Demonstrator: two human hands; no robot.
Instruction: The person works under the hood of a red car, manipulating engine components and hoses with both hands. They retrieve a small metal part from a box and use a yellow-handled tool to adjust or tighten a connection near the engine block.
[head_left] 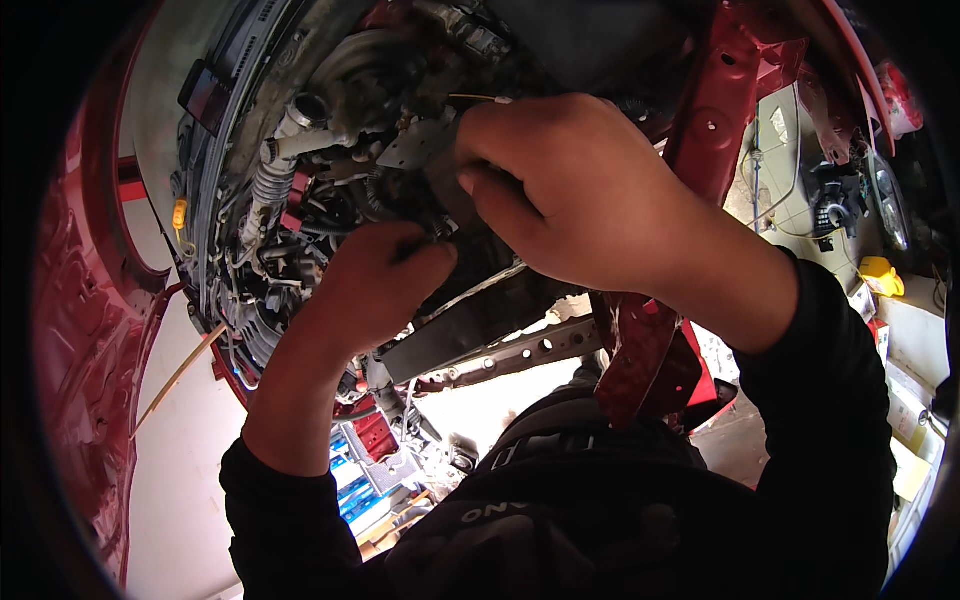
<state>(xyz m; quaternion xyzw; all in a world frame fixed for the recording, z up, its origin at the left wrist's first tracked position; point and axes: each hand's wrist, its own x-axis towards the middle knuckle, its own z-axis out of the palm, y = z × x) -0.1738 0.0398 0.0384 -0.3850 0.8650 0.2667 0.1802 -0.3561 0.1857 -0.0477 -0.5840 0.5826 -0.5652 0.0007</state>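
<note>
Both my hands reach into the open engine bay of a red car. My left hand [375,275] is curled shut around a small dark part deep among the hoses; what it grips is hidden by the fingers. My right hand [570,190] lies above it, fingers bent over a dark component beside a grey perforated metal bracket [415,145]. Its fingertips press on that component, and I cannot make out a tool in it. A thin yellow-tipped rod [480,98] pokes out just above the right knuckles.
A ribbed grey hose and silver pipe end [285,135] sit left of the hands. Red body panels [90,330] frame the bay on the left, a red strut [730,90] on the right. A drilled metal crossbar [520,350] runs below. Floor clutter lies at far right, with a yellow object [880,272].
</note>
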